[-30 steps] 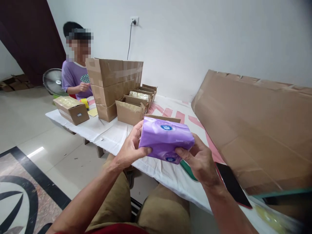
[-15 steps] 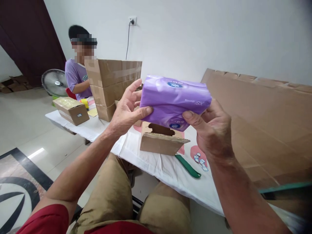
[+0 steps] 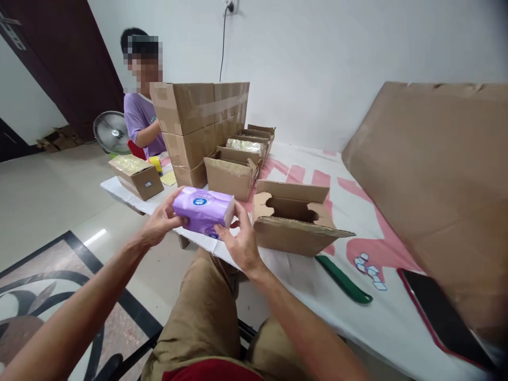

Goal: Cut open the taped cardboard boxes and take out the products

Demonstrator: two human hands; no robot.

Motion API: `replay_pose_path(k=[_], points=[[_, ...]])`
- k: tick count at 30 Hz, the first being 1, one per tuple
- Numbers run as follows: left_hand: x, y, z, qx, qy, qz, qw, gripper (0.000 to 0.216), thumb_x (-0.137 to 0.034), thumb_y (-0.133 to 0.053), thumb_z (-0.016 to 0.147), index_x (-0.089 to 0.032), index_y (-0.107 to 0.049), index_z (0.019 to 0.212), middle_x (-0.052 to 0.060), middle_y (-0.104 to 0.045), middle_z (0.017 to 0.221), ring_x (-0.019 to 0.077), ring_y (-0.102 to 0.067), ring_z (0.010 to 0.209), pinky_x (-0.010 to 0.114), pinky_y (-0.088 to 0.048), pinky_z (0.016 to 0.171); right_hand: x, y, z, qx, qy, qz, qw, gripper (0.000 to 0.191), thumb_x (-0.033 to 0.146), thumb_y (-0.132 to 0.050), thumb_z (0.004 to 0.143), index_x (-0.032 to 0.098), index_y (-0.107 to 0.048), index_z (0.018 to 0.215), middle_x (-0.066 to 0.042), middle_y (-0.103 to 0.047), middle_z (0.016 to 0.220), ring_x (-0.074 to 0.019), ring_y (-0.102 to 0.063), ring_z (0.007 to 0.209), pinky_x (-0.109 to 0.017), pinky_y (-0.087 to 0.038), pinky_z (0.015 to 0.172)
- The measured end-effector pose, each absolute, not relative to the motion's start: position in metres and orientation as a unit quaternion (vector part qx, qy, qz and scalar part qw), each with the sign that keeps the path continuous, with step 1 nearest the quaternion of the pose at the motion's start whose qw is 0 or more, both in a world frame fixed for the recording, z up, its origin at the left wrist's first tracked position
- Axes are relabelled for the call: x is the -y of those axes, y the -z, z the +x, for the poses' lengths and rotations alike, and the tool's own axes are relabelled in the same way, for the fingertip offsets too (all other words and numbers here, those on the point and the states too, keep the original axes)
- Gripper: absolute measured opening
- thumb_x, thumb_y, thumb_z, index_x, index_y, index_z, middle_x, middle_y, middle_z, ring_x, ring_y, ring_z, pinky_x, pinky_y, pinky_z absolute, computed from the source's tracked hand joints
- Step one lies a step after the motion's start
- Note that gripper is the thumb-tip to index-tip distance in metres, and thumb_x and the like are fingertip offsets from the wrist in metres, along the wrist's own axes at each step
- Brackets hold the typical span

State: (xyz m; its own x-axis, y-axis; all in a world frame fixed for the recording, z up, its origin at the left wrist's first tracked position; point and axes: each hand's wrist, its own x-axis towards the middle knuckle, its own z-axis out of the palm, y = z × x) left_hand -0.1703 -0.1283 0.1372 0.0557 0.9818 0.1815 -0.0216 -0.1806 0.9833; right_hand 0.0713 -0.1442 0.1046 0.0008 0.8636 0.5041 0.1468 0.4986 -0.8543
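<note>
A purple pack of tissues (image 3: 204, 209) with blue oval logos is held level over the table's front edge. My left hand (image 3: 161, 222) grips its left end, thumb on the near side. At the other end my right hand (image 3: 240, 238) closes round the pack, with its thumb on the front face. Just right of my right hand stands an open cardboard box (image 3: 293, 235), flaps spread and its inside dark. Beside that box lies a green-handled tool (image 3: 345, 280), whose other end is hidden.
Stacked taped cartons (image 3: 190, 114) rise at the back left, with open boxes (image 3: 230, 177) along them. A filled box (image 3: 137, 177) sits at the left corner. A phone (image 3: 444, 317) lies right, below a large cardboard sheet (image 3: 444, 185). Another person (image 3: 143, 121) sits behind the stack, near a fan (image 3: 113, 132).
Both hands have brought the tissue pack lower and to the left, away from above the open box. The view has shifted, showing more of the table and the phone.
</note>
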Motion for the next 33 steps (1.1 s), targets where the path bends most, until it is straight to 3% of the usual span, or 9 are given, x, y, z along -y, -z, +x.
replay_pose_path(k=[7, 15, 22, 27, 33], points=[[0.052, -0.056, -0.169, -0.444, -0.519, 0.528, 0.505, 0.091, -0.018, -0.081, 0.057, -0.017, -0.057, 0.145, 0.012, -0.072, 0.136, 0.0342, -0.063, 0.130, 0.043, -0.051, 0.109, 0.065, -0.026, 0.050, 0.610, -0.296, -0.461, 0.573, 0.064, 0.030, -0.070, 0.080, 0.019, -0.058, 0.141, -0.017, -0.070, 0.139, -0.0326, -0.067, 0.124, -0.049, -0.059, 0.099], [-0.054, -0.032, -0.131, -0.390, -0.550, 0.538, 0.506, 0.090, -0.023, -0.082, 0.055, -0.017, -0.057, 0.141, 0.011, -0.072, 0.133, 0.0333, -0.062, 0.129, 0.042, -0.049, 0.109, -0.011, 0.002, 0.053, 0.567, -0.210, -0.523, 0.600, 0.059, 0.030, -0.058, 0.089, 0.017, -0.051, 0.147, -0.019, -0.061, 0.149, -0.0307, -0.057, 0.138, -0.054, -0.045, 0.118], [-0.067, 0.007, -0.114, -0.370, -0.562, 0.541, 0.505, 0.076, -0.033, -0.087, 0.063, -0.017, -0.059, 0.132, 0.012, -0.072, 0.130, 0.0299, -0.066, 0.121, 0.041, -0.049, 0.108, -0.028, 0.038, 0.057, 0.564, -0.182, -0.556, 0.582, 0.049, 0.032, -0.059, 0.088, 0.020, -0.058, 0.135, -0.014, -0.071, 0.127, -0.0278, -0.067, 0.116, -0.049, -0.053, 0.106], [-0.071, 0.007, -0.116, -0.362, -0.562, 0.554, 0.496, 0.076, -0.030, -0.087, 0.063, -0.016, -0.060, 0.132, 0.013, -0.073, 0.129, 0.0300, -0.067, 0.118, 0.040, -0.051, 0.104, -0.034, 0.036, 0.061, 0.548, -0.135, -0.581, 0.587, 0.068, 0.035, -0.066, 0.084, 0.018, -0.048, 0.148, -0.021, -0.054, 0.149, -0.0336, -0.051, 0.140, -0.056, -0.042, 0.118], [-0.086, 0.006, -0.109, -0.379, -0.556, 0.562, 0.481, 0.066, -0.024, -0.083, 0.063, -0.018, -0.062, 0.126, 0.008, -0.074, 0.120, 0.0278, -0.067, 0.114, 0.040, -0.050, 0.104, -0.046, 0.039, 0.060, 0.543, -0.123, -0.595, 0.580, 0.059, 0.032, -0.063, 0.087, 0.023, -0.053, 0.145, -0.017, -0.051, 0.150, -0.0312, -0.048, 0.143, -0.054, -0.041, 0.120]])
